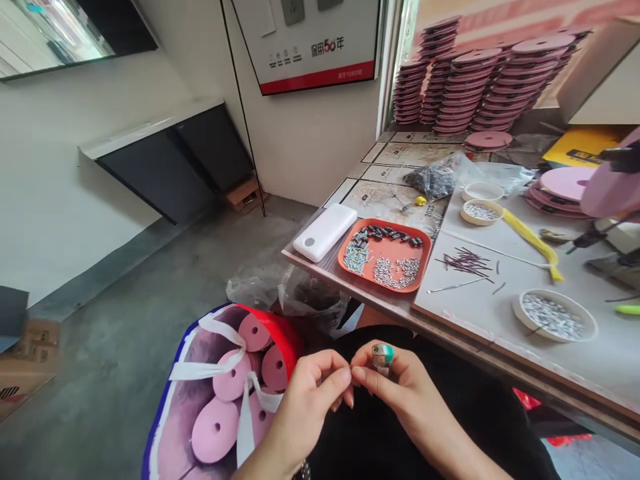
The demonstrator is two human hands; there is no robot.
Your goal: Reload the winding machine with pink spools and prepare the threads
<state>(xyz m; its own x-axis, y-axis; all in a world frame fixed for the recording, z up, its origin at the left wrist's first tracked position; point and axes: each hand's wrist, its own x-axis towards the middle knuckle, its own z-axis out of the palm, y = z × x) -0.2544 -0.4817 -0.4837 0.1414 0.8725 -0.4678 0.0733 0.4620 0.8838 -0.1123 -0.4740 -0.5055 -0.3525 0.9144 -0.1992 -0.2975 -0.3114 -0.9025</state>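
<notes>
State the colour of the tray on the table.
Orange-red tray; it shows best in the head view.

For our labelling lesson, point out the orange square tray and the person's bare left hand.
Orange square tray (pixel 388 251): head view, bare middle floor.
Bare left hand (pixel 314 393): head view, middle, near thumb's base.

The tips of the left hand (pixel 317 383) and right hand (pixel 397 380) meet, but I can't tell what they pinch; it is too small. White straps (pixel 195 371) hide bits of the pink rolls (pixel 215 445). The bottom edge cuts off the big bag (pixel 170 433); the right edge cuts the pink machine (pixel 613 183).
</notes>
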